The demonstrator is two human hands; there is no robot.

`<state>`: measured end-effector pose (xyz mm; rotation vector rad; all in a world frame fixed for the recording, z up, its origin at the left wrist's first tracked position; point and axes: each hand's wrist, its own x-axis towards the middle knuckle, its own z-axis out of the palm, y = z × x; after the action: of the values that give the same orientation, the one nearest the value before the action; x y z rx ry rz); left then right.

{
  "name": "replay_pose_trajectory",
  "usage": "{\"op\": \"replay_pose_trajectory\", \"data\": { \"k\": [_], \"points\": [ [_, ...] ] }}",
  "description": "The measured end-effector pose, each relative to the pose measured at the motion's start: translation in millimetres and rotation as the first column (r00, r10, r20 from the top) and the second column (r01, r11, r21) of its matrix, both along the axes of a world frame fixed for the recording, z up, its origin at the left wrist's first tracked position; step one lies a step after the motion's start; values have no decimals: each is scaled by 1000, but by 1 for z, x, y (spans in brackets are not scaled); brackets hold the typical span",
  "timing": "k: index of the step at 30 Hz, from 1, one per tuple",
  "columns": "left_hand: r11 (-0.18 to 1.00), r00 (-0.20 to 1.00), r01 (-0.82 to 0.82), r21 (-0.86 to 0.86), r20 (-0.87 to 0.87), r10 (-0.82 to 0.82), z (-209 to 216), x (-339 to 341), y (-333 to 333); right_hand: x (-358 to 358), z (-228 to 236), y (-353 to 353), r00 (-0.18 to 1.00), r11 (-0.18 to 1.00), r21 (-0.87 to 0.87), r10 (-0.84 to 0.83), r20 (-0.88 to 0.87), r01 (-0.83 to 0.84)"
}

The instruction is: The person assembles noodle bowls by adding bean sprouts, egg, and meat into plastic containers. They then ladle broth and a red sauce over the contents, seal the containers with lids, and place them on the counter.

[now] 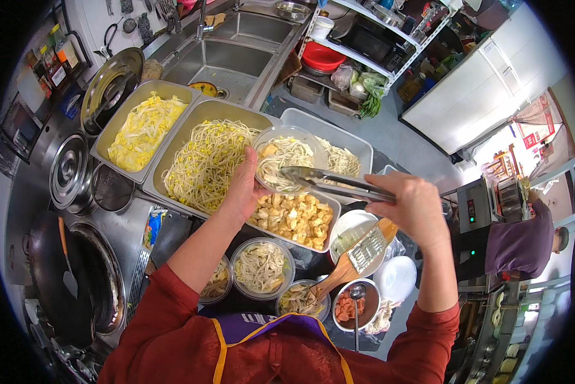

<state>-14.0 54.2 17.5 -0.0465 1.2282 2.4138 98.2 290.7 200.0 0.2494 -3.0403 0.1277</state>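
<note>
Head view, left hand (241, 184) half-curled, holding clear bowl (318, 151), right hand (408, 200) (knuckles up) closed round tongs (335, 178)

Single head-worn fisheye view, steeply downward from close above left hand (241, 184) and right hand (410, 203)

Two hands, left hand (242, 185) and right hand (408, 203), in play! Four filled clear tubs (290, 272), three by the near edge of the counter (239, 232), one held! One pair of tongs (339, 182)! One wooden paddle (344, 273)! One bowl of pink slices (375, 299), one spoon (357, 292) inside! Past the far edge, two sink basins (218, 57), one microwave (366, 45); past the right, one co-worker (517, 242)!
</note>
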Motion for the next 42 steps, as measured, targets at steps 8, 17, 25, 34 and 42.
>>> {"op": "replay_pose_trajectory", "data": {
  "k": [8, 17, 25, 34, 42],
  "points": [
    [999, 999, 30, 18, -14, -30, 1, 2, -4, -8, 17, -30, 991, 992, 110, 81, -111, -69],
    [999, 997, 54, -6, -60, -54, 0, 13, -18, -16, 8, -20, 996, 997, 74, -21, -90, 27],
    [996, 997, 83, 24, -11, -83, -2, 18, -52, 7, 32, -45, 982, 985, 30, 172, -76, -170],
    [996, 997, -71, 55, 25, 70, 0, 38, -144, -10, 37, -84, 991, 998, 30, 63, -118, -60],
    [974, 979, -178, 142, 130, 159, -21, 66, -250, -144, -127, -189, 991, 960, 260, -122, 48, 105]
  ]
}}
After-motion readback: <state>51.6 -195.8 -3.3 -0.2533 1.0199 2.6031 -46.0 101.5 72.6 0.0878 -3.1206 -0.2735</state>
